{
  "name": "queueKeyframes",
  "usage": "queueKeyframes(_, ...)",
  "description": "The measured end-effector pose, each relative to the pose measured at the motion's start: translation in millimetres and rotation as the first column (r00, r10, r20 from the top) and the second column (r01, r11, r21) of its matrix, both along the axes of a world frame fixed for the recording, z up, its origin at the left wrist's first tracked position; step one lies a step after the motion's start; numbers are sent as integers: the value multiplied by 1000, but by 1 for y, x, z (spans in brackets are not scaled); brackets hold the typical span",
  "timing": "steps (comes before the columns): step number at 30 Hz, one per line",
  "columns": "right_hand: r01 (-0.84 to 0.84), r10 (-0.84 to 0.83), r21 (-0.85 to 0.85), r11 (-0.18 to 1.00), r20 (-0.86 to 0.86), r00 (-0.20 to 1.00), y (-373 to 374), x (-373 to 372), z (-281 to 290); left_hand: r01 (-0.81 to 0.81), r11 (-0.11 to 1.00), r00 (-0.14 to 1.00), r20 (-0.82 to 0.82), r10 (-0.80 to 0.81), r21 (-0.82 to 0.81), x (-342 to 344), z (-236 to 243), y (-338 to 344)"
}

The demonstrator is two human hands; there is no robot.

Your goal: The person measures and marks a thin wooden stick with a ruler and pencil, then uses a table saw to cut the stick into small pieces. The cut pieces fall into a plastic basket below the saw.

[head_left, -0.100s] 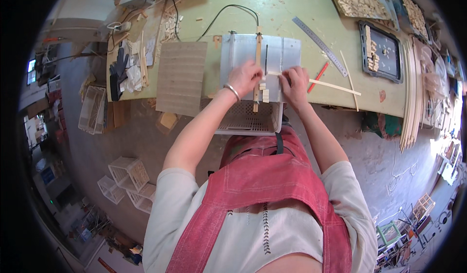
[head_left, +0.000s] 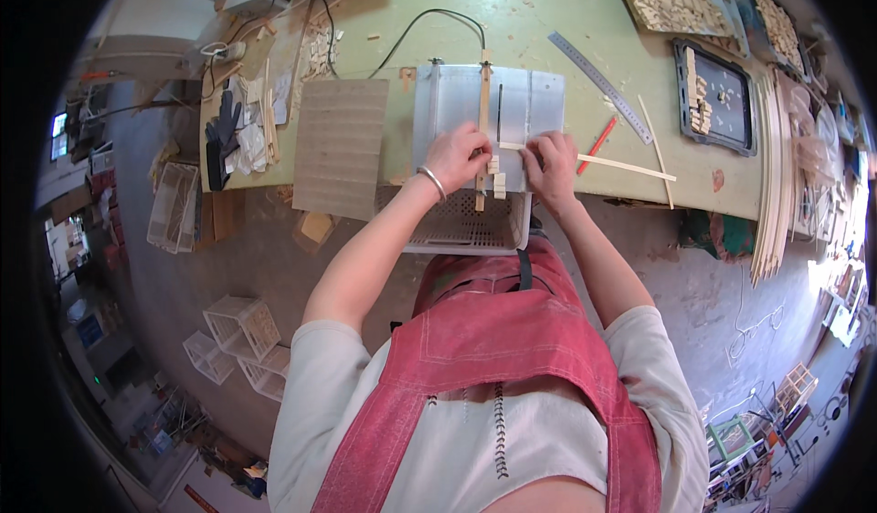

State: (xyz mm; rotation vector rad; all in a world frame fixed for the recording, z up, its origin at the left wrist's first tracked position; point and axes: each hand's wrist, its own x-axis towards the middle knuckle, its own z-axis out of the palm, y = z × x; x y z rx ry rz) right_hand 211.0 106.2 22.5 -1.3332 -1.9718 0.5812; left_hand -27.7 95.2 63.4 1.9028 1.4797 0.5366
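Strip of pale, thin wood [head_left: 630, 167], pinched in right hand [head_left: 551, 161] over flat silver metal plate [head_left: 448, 102]; probably light, stiff, snappable, best gripped along flat faces, clear of narrow black slot [head_left: 500, 111]. Leftward, in the way: brown wooden bar [head_left: 485, 102], with curled left hand [head_left: 459, 158], grasp impossible to tell. Nearby, small pale wooden blocks [head_left: 499, 184], slim red pen [head_left: 598, 143].

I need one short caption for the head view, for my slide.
Right hand holding a thin wooden strip over a metal plate, left hand at a wooden bar.
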Motion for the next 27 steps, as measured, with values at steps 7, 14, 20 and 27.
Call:
queueKeyframes(7, -45, 45, 12, 999, -28, 999, -7, -16, 0, -128, 992, 990, 68, 127, 5, 8, -5, -2)
queueKeyframes(14, -68, 69, 19, 997, -33, 997, -4, -11, -2, -101, 989, 995, 8, 101, 110, 9, -7, -1)
queueKeyframes(20, 8, -8, -5, 1000, -27, 1000, -4, -4, 5, -93, 988, 995, -10, 94, 126, 9, -6, 1)
queueKeyframes(27, 14, -14, 13, 1000, -7, 1000, 9, -7, 2, -106, 991, 994, 13, 105, 84, 8, -11, 15)
